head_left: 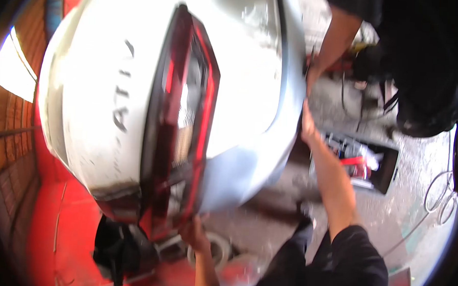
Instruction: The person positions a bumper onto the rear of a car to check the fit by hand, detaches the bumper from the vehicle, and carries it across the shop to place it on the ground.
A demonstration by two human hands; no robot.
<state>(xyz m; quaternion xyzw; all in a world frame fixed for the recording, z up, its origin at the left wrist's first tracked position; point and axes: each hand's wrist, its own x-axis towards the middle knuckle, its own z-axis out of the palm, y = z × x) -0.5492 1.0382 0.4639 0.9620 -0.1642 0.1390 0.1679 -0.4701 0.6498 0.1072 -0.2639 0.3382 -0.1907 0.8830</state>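
Note:
The rear of a white car [242, 82] fills the middle of the view, turned on its side, with the lettering "ATIV" on it. A red and dark tail light [163, 125] runs lengthwise beside the lettering. My left hand [195, 236] is at the lower end of the tail light; blur hides how its fingers are set. My right hand [308, 123] lies along the right edge of the white body, seen edge-on, its fingers stretched upward. Just above it, another person's hand [312, 77] meets the same edge.
A dark-clothed person [421, 64] bends over at the upper right. Below them, a grey crate [386, 173] holds red and clear items. Cables [431, 198] lie on the floor at right. Red surfaces [52, 222] and a black object [119, 248] are at lower left.

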